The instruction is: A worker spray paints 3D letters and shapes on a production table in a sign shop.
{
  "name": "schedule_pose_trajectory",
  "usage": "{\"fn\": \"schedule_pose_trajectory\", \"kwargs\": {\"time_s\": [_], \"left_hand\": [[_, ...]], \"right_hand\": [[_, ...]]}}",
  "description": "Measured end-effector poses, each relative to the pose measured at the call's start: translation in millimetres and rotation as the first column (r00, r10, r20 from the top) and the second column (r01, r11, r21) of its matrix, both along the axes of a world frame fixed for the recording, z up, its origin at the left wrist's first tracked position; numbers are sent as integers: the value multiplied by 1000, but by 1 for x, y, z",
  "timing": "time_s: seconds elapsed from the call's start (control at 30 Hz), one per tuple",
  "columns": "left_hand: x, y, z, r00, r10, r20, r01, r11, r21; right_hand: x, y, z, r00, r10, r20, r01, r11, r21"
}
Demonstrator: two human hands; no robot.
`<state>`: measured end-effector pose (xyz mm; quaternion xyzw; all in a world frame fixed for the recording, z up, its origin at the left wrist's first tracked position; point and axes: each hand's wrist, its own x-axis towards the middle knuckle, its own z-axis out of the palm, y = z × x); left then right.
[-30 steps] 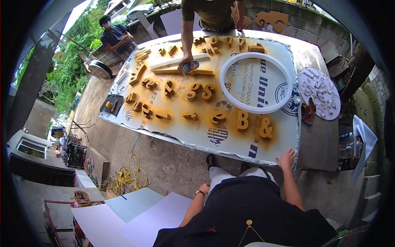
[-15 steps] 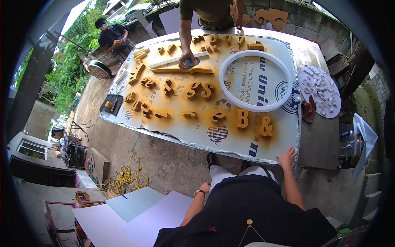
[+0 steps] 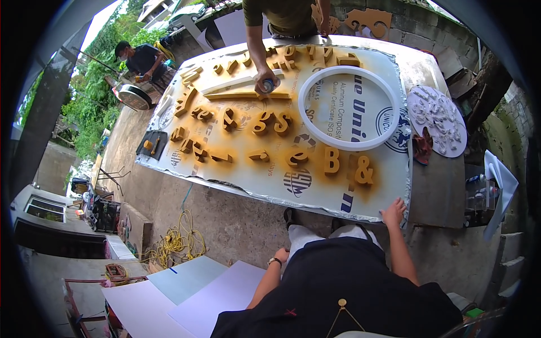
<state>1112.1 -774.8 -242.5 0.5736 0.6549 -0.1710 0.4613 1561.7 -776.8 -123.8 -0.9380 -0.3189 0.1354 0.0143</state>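
Observation:
My right hand (image 3: 394,213) lies on the near right corner of the sheet-covered table (image 3: 360,212), its fingers spread and holding nothing. Beside my thigh hangs my left hand (image 3: 281,256); its fingers are partly hidden. Several gold-painted block letters stand in rows on the sheet, with a gold ampersand (image 3: 364,170) and a letter B (image 3: 332,161) nearest my right hand. A large white ring (image 3: 302,107) lies at the table's right. Across the table, a co-worker's hand (image 3: 263,76) holds a spray can (image 3: 267,85) over a long gold strip (image 3: 236,95).
Right of the table sits a round white board (image 3: 414,107) bearing small pieces, beside a dark red cloth (image 3: 422,147). Large flat panels (image 3: 220,301) lie behind my left arm, near tangled yellow cord (image 3: 180,239). Another person (image 3: 143,61) stands far left by a round sign (image 3: 134,97).
The co-worker's hand with the spray can has shifted slightly right along the strip. At far left, the other person has bent toward the round sign. My hands stay put.

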Motion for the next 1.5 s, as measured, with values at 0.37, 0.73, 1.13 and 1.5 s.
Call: {"fn": "schedule_pose_trajectory", "kwargs": {"time_s": [0.37,0.73,1.13,1.5], "left_hand": [[0,2,6,1000,30,-6,-30,999,23],[4,1,14,1000,8,-13,-8,999,36],[0,1,2,1000,23,3,-23,999,27],[6,3,12,1000,-5,-23,4,1000,-15]], "right_hand": [[0,0,0,1000,-4,7,4,1000,-4],[1,-1,-3,1000,-5,11,5,1000,2],[0,-1,-3,1000,-5,24,5,1000,-5],[2,-2,-7,999,14,39,-15,999,32]]}}
